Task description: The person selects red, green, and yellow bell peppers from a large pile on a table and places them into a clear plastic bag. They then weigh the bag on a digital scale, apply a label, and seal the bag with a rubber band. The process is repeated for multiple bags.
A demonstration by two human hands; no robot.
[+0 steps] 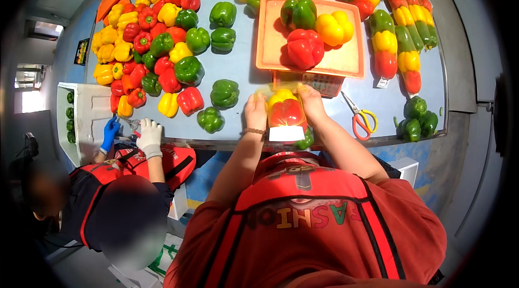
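Note:
Between my two hands hangs a yellow mesh bag [286, 120] holding a yellow and a red bell pepper, with a white label on its front. My left hand [256, 111] pinches the net's upper left side, and my right hand [311, 103] grips its upper right side. A green bell pepper [305, 139] shows low beside the label, partly hidden. Just beyond my hands, an orange plastic tray [348, 59] rests on a scale [323, 83] and carries a green, a yellow and a red bell pepper [305, 49].
Scissors [360, 120] lie right of my hands. Netted pepper packs [385, 43] and loose green peppers [413, 126] sit farther right. A large pile of mixed bell peppers [150, 45] covers the table's left. A co-worker's gloved hands [150, 138] work at the left edge, near a white foam box [87, 97].

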